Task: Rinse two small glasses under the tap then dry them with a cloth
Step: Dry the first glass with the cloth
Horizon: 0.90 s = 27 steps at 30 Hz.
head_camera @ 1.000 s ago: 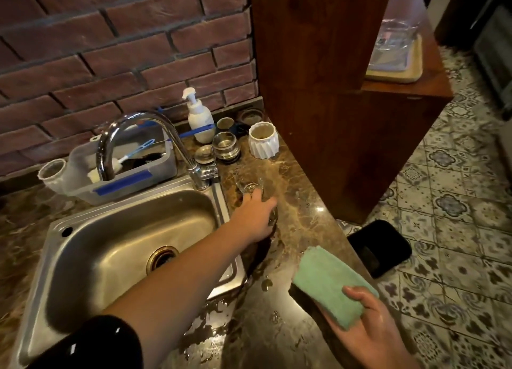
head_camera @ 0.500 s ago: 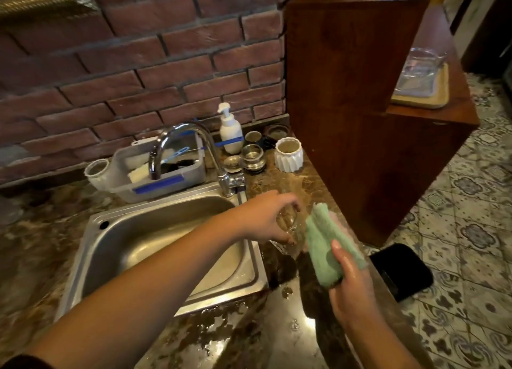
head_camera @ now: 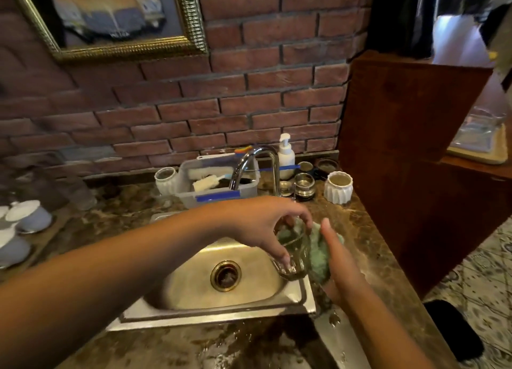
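Item: small glass (head_camera: 293, 255), clear, held tilted in the air over the right rim of the steel sink (head_camera: 221, 314), base toward the near side. Left hand (head_camera: 263, 230) grasped it from above, fingers curled round its wall and base. Right hand (head_camera: 340, 269) clutched a green cloth (head_camera: 318, 253) just right of the glass, thumb laid straight along it, the cloth pressed against the glass and apparently pushed partly into its mouth. Second glass: not identifiable. Hazards, as judged: the glass probably wet, so a twist of the cloth could slip it from the left fingers onto the steel or the marble counter (head_camera: 166, 346) and chip it; hard wringing inside thin walls might crack it; puddles on the near counter could re-wet anything set down there. Containers: sink basin, brass-ringed drain (head_camera: 225, 275) showing, no stream visible from the tap (head_camera: 257, 169); plastic tub (head_camera: 216, 198) with blue tape, behind the tap, holding a white brush and pale sponge-like pieces; white ribbed pot (head_camera: 338, 187), far right, something pale inside, not identifiable; white ribbed jar (head_camera: 165, 180), left of the tub, contents hidden; metal cup (head_camera: 304, 184), contents not discernible; soap pump bottle (head_camera: 286, 153) against the brick wall; white lidded cups (head_camera: 27, 216), far left, blurred; clear dish on a tray (head_camera: 482, 135), far right shelf, contents unclear
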Motion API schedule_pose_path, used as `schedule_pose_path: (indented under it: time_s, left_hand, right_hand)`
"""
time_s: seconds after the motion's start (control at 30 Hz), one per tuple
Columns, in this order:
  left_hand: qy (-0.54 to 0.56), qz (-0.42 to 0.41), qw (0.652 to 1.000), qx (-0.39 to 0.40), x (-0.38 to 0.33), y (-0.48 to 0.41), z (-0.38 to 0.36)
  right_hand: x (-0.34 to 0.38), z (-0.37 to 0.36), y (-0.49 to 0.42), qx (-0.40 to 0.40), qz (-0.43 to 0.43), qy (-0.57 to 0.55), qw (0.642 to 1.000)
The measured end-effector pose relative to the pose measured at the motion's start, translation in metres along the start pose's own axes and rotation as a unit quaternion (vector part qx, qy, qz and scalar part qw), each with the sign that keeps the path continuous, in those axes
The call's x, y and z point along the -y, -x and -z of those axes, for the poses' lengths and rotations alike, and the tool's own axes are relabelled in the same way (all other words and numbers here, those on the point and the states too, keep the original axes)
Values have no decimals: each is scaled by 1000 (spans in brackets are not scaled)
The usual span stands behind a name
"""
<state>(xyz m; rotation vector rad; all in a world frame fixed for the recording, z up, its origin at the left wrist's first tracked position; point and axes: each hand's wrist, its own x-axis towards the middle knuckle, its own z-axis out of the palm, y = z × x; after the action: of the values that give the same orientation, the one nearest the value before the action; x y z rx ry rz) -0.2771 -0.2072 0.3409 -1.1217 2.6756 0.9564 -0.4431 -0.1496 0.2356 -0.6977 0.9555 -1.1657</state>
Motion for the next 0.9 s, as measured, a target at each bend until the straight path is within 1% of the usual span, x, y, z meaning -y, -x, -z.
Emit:
schedule_pose_path:
  time_s: [0.1, 0.27, 0.37, 0.47, 0.6, 0.67, 0.73, 0.83, 0.9]
  left_hand:
    - [21, -15, 1000, 7, 11, 21, 10]
    - [95, -58, 993, 24, 29, 45, 25]
    - [110, -75, 990, 42, 34, 54, 30]
    - [88, -58, 993, 55, 40, 60, 35]
    - [87, -30, 994, 50, 51, 70, 43]
    - [78, -9, 996, 37, 57, 74, 45]
    - [79, 4, 997, 16, 63, 78, 45]
    - [100, 13, 995, -14, 67, 80, 47]
    - [117, 22, 993, -18, 65, 81, 49]
  right_hand:
    - [-3, -15, -3, 69, -44, -77, 994]
    - [-18, -38, -2, 154, -98, -144, 973]
    - [-28, -55, 1, 170, -140, -181, 959]
    - [-31, -68, 0, 177, -141, -177, 958]
    - [-28, -80, 0, 107, -86, -102, 985]
    - [-26, -88, 3, 75, -40, -34, 996]
    - [-27, -97, 10, 29, 12, 61, 998]
    - [-36, -111, 25, 4, 100, 210, 973]
    - [-46, -121, 34, -34, 159, 305, 938]
